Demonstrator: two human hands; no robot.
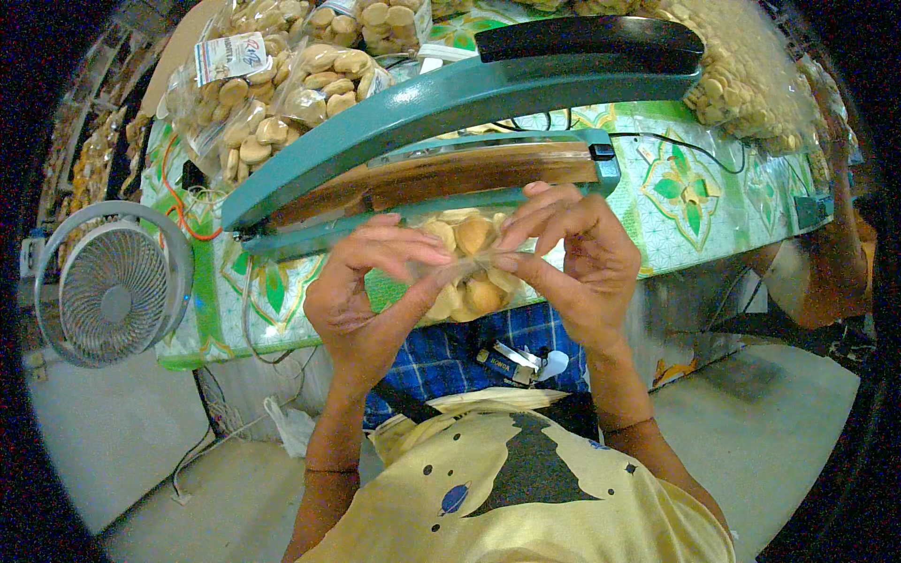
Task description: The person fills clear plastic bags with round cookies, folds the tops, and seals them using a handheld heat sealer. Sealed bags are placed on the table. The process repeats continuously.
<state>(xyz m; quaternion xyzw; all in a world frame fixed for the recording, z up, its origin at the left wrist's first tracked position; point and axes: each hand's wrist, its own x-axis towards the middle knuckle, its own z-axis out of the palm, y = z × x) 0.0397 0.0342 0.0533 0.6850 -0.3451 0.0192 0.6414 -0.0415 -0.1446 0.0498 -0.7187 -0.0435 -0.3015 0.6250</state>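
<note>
A clear plastic bag of round, pale-brown cookies [485, 295] is between my two hands, at the table's near edge. My left hand [371, 277] pinches the bag's top edge between thumb and fingers. From the other side, my right hand [572, 249] pinches the same edge with thumb and forefinger, its other fingers curled. The cookies show through the film below and behind my fingertips. Just beyond my hands stands a teal bag sealer [450, 117], its long arm with a black handle [591, 42] raised over a brown sealing strip [441, 178].
Filled cookie bags [324, 80] are heaped at the back left, and a large sack of cookies [741, 75] stands at the back right. A grey fan [114, 291] is at the left. Cables run over the green patterned tablecloth [690, 197]. Another person's arm [817, 272] shows at the right.
</note>
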